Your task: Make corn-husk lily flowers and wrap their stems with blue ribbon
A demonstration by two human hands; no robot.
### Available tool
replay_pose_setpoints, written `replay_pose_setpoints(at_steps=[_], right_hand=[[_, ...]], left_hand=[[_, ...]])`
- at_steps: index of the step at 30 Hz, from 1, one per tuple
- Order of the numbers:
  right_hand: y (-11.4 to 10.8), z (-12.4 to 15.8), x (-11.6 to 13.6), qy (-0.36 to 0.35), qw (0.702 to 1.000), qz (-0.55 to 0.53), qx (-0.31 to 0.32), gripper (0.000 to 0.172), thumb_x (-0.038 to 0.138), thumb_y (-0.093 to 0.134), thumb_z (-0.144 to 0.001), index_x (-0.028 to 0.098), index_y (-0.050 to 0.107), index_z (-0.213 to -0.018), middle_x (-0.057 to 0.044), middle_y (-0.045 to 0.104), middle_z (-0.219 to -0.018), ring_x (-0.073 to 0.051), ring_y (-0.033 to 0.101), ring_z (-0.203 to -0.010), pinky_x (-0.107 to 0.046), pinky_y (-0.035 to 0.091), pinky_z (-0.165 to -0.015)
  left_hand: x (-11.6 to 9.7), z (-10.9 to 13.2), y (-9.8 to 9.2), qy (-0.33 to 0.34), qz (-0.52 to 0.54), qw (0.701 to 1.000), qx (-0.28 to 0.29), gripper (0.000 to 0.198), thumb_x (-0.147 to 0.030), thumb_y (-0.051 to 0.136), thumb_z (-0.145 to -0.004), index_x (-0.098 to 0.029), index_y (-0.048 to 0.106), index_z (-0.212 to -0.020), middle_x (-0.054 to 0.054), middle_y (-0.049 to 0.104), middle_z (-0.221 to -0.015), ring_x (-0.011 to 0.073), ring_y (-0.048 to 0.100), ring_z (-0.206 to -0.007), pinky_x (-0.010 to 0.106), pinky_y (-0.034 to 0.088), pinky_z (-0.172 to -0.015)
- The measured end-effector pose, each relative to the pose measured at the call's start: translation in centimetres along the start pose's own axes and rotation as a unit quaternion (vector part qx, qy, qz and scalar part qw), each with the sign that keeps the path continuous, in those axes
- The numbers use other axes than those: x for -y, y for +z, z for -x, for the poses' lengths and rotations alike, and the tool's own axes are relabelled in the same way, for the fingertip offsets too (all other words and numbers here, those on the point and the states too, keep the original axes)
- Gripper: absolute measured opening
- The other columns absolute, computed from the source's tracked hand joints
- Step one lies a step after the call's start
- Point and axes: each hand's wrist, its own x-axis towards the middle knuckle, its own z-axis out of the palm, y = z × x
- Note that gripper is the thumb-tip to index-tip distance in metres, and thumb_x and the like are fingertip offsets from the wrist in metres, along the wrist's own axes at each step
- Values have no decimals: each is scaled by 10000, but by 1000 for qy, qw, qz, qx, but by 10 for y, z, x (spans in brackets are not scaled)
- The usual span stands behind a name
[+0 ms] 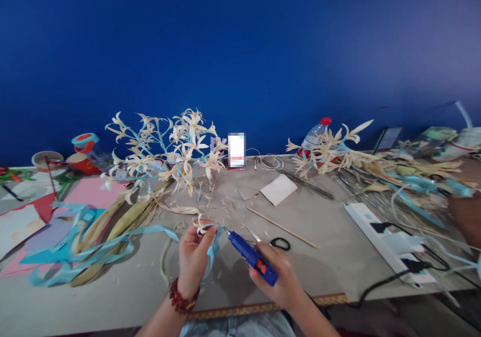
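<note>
My left hand point(196, 251) pinches a small cream flower point(201, 224) by its stem, which has light blue ribbon point(213, 249) hanging from it. In my right hand point(278, 272) is a blue hot glue gun point(251, 257), its nozzle touching or almost touching the stem just right of the flower. Left of my left hand, more blue ribbon point(128, 234) trails over the table across dried husks point(126, 224). Black-handled scissors point(280, 244) lie just beyond the glue gun, partly hidden. A bunch of cream flowers on blue stems point(184, 149) stands behind my hands.
A white power strip point(379, 242) with plugs and cables lies at the right. Nearby are a thin stick point(283, 228), a white card point(278, 190), a phone point(236, 150) and another flower bunch point(326, 149). Coloured paper point(93, 193) covers the left. Another person's hand point(466, 217) shows at the right edge.
</note>
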Motion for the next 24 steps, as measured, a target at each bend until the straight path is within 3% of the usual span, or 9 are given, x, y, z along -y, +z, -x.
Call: replay_pose_setpoints(at_steps=[8,24], right_hand=[[-2,-4,1,-6,1000,7,27,110,319,509,-832,220,512,-880,-34,627,-692,-186,596,-582,-271,442,-549],[-2,-5,1,-55,997,45,4,157,344,477,-860,197,531,-863,-61,641,-678,-188,598,-565,-277,424,-541]], left_hand=[[4,-1,0,-16,32,999,2,174,-281,787,-678,-168,701,-779,-3,687,-700,109,585,-634,206,471,-643],[6,-2,0,-49,85,995,-3,207,-285,806,-657,-160,687,-772,-16,671,-694,89,573,-653,181,459,-651]])
